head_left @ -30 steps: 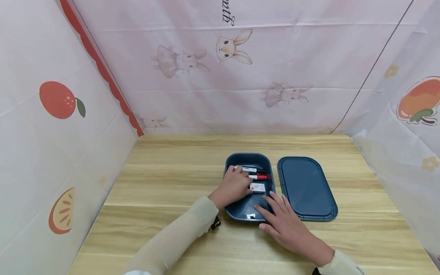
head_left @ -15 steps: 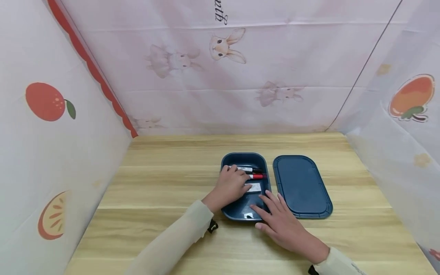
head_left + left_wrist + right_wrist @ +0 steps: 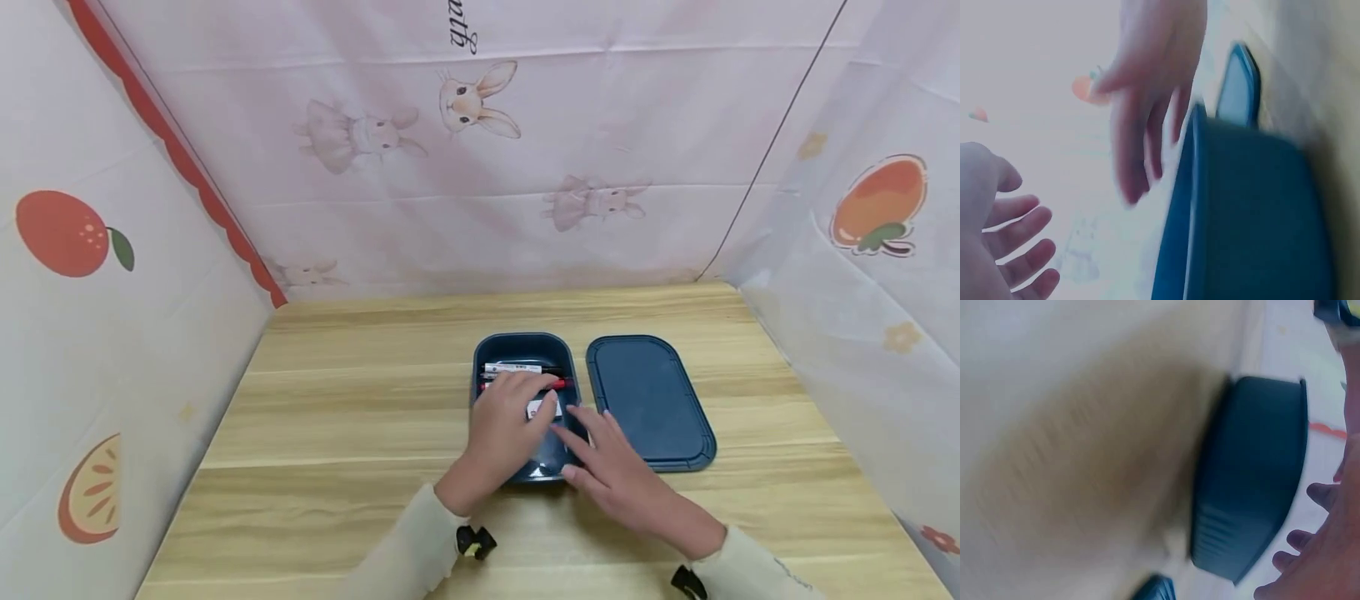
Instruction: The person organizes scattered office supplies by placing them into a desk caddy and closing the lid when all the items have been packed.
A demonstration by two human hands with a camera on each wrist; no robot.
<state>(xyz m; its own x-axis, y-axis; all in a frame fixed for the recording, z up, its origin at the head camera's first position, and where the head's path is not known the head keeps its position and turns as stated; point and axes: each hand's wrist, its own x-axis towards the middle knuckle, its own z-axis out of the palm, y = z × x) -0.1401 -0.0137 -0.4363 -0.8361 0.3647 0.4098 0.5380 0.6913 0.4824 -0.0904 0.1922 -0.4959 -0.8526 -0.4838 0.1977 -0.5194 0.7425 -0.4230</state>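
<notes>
A dark blue rectangular box point(image 3: 525, 340) stands uncovered on the table. Inside, a white marker point(image 3: 513, 368) with a black cap lies crosswise near the far end, with a red-capped marker point(image 3: 558, 384) nearer me. A small white block point(image 3: 534, 410) with print lies below them, partly hidden by my left hand. My left hand point(image 3: 501, 429) hovers over the box, its fingers loosely bent around nothing in the left wrist view. My right hand point(image 3: 622, 483) is at the box's near right corner, fingers spread; whether they touch the rim I cannot tell.
The matching blue lid point(image 3: 648, 400) lies flat on the wood-grain table point(image 3: 360, 417), just right of the box. Printed cloth walls point(image 3: 420, 233) enclose the table at the back and both sides.
My left hand has come off the markers and drawn back towards me, uncovering their left ends. My right hand has barely moved. The head view has shifted slightly right.
</notes>
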